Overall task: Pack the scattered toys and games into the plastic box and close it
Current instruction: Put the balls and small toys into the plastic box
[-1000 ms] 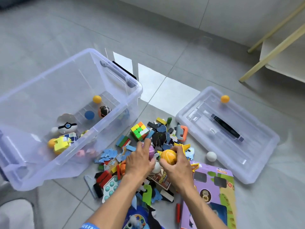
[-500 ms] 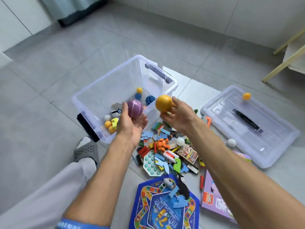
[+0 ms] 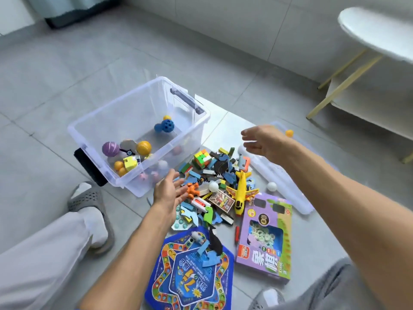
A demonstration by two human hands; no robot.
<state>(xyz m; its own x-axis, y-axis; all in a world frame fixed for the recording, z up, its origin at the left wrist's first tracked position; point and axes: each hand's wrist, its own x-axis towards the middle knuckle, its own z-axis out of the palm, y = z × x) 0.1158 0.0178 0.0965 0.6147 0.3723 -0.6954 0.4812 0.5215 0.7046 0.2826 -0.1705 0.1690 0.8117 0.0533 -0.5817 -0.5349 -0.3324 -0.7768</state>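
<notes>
The clear plastic box stands open on the floor. Inside lie a purple ball, an orange ball, a blue holed ball and other small toys. My left hand hovers open, palm up, just off the box's near right corner. My right hand is open above the floor to the right of the box, empty. A pile of scattered toys lies between them, with a colour cube and a yellow plane. The box lid lies right of the pile, partly hidden by my right arm.
A blue star-shaped game board and a purple game box lie near my legs. A white ball and an orange ball rest on the lid. A white table with yellow legs stands at the right. My slippered foot is left.
My hands lifted the purple and orange balls from the pile to the box and let them go; both balls now lie inside it and both hands are empty and open.
</notes>
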